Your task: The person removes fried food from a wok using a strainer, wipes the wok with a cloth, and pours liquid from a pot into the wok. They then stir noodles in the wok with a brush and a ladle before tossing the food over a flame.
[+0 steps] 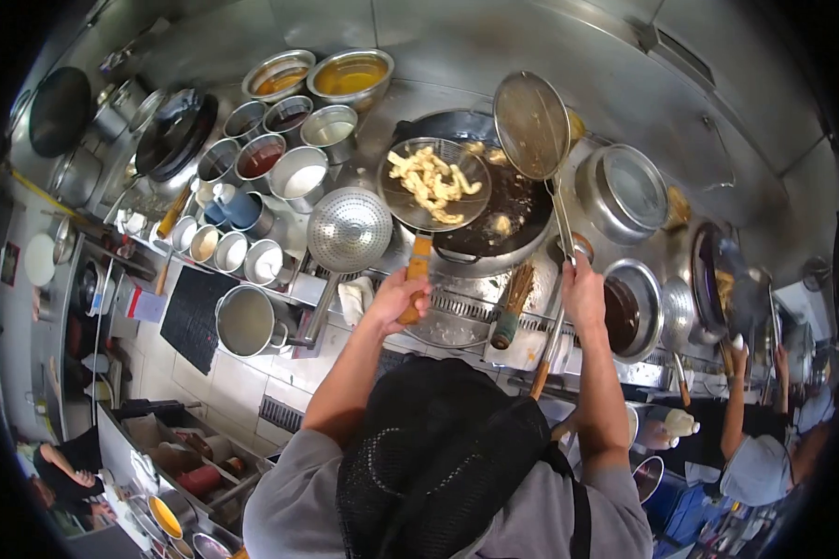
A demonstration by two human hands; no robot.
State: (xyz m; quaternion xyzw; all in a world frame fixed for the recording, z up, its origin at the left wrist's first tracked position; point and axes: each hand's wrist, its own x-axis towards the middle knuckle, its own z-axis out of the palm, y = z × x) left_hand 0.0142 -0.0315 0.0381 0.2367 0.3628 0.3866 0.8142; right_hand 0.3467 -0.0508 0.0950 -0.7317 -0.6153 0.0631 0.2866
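Golden fried strips (pixel 432 184) in a strainer (pixel 433 184) over the wok (pixel 494 210), left hand (pixel 396 296) clenching its wooden handle, right hand (pixel 580 287) gripping a skimmer (pixel 531 126).

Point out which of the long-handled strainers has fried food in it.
The wire skimmer held over the wok by the left hand carries pale fried pieces. The flat mesh skimmer in the right hand and the perforated ladle are bare.
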